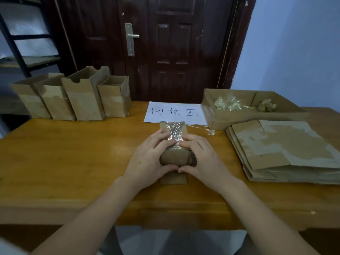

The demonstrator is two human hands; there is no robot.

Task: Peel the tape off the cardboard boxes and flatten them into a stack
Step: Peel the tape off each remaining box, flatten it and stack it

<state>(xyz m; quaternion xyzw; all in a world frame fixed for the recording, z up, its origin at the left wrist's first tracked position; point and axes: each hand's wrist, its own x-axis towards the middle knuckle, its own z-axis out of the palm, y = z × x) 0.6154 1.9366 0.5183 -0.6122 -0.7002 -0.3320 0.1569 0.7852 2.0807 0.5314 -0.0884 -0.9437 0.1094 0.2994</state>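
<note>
A small cardboard box (pixel 173 158) lies on the wooden table (pixel 73 153) at the centre, its far end covered with shiny clear tape (pixel 174 132). My left hand (pixel 149 159) grips its left side, fingers curled over the top and thumb at the near end. My right hand (pixel 200 159) grips its right side the same way, fingertips at the tape's near edge. Several taped boxes (pixel 81 100) stand open-topped in a row at the back left. A stack of flattened boxes (pixel 287 151) lies at the right.
A white paper sheet with handwritten characters (pixel 174 112) lies behind the held box. An open cardboard tray (pixel 220 118) at the back right holds crumpled tape balls. A scrap of tape (pixel 209 131) lies beside it. A dark door (pixel 165 43) stands behind the table.
</note>
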